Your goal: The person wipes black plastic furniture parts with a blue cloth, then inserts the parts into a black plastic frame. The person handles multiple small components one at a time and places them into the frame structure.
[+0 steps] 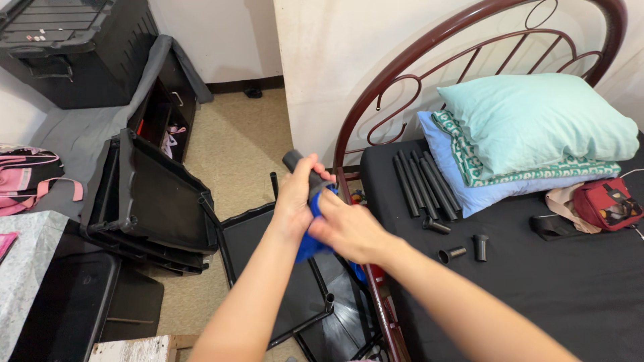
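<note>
My left hand (293, 201) grips a black plastic tube (295, 161) whose open end sticks up past my fingers. My right hand (347, 230) holds a blue cloth (310, 247) wrapped around the tube just below my left hand. Both hands meet in mid-air over the gap between the bed and the floor. On the black bedsheet (537, 295) to the right lie several long black tubes (424, 184) side by side and three short black connector pieces (463, 248).
A dark red metal headboard (416, 53) arches over the bed, with stacked pillows (530, 127) and a red pouch (607, 201). Black plastic shelf trays (151, 201) lean on the floor at left, another tray (268, 268) below my arms. A pink bag (27, 177) sits far left.
</note>
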